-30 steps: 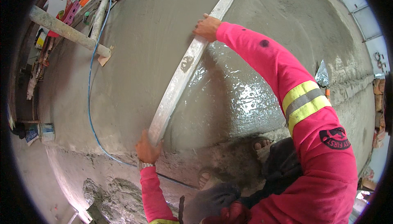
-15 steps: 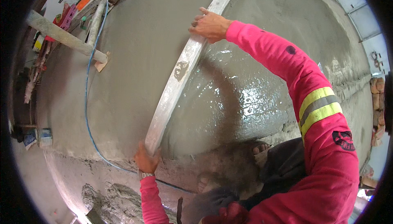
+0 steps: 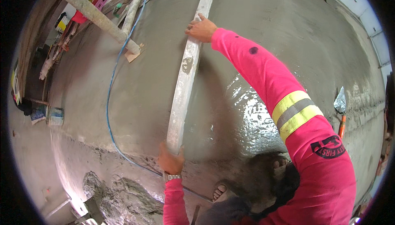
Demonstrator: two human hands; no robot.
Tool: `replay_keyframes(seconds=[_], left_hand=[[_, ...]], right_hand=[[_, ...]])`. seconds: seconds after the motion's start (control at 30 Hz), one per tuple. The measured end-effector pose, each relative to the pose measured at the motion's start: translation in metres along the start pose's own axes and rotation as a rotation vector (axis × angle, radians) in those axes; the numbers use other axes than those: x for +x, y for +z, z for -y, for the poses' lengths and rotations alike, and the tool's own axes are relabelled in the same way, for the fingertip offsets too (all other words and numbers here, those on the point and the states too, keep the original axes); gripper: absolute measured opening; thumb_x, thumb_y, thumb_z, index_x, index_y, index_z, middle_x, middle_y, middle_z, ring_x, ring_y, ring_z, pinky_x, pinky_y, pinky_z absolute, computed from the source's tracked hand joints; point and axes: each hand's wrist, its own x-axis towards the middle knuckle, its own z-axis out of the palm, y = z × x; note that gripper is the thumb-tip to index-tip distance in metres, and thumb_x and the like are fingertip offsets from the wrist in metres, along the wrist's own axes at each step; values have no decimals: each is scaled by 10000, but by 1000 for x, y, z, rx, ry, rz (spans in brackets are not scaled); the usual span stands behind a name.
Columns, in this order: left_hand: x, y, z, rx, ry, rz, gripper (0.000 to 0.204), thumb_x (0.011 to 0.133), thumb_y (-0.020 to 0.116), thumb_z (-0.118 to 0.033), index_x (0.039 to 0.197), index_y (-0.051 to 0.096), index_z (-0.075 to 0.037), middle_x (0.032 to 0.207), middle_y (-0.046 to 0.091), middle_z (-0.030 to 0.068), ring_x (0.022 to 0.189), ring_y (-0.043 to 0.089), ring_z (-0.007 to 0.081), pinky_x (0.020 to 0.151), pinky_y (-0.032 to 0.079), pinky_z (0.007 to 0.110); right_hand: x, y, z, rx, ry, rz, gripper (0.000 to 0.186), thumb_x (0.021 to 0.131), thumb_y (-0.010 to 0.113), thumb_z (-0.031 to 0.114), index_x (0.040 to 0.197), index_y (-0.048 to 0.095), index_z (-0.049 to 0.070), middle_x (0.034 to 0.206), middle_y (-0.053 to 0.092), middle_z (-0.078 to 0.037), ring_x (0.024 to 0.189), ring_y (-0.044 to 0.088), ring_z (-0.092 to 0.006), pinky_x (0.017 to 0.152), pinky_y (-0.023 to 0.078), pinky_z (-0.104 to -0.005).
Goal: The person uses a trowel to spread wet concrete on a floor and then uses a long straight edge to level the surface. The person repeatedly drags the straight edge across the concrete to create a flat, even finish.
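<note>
A long pale screed bar (image 3: 181, 97) lies across wet grey concrete (image 3: 251, 52), running from near me toward the far edge. My left hand (image 3: 171, 160), with a metal watch at the wrist, is closed round its near end. Farther up the bar, my right hand (image 3: 201, 29) grips it from above, thumb on the near-right side and fingers over the left edge. A patch of wet mortar clings to the bar's top face. Smooth concrete spreads left of the bar, and to its right a watery sheen (image 3: 255, 118) shows. Both my sleeves are pink.
A blue hose (image 3: 109, 110) curves along the left and under my left wrist. A thick pole (image 3: 98, 15) stands on a small board. An orange-handled trowel (image 3: 340, 103) lies right. Mixed mortar (image 3: 127, 200) is heaped near me, close to my bare foot (image 3: 219, 192).
The bar's far part has swung left over the concrete with my right hand, so it lies straighter ahead. My left hand keeps the near end. The view has shifted, and the trowel now shows.
</note>
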Motion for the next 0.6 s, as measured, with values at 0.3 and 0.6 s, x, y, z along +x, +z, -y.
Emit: replay_keyframes(seconds=[0.3, 0.6], left_hand=[[2, -8, -13, 24, -193, 74, 768, 692, 736, -428, 1222, 467, 58, 1006, 635, 249, 809, 644, 414, 701, 501, 470], [3, -6, -14, -6, -193, -4, 759, 634, 796, -337, 1187, 468, 66, 917, 624, 278, 801, 623, 442, 692, 490, 484]], right_hand=[[74, 14, 43, -29, -90, -58, 260, 867, 518, 139, 1122, 553, 173, 1078, 582, 4, 1164, 519, -150, 1042, 318, -550], [110, 33, 68, 41, -130, -153, 247, 871, 510, 226, 1103, 590, 196, 1137, 590, 2, 1142, 537, -164, 1023, 302, -579]])
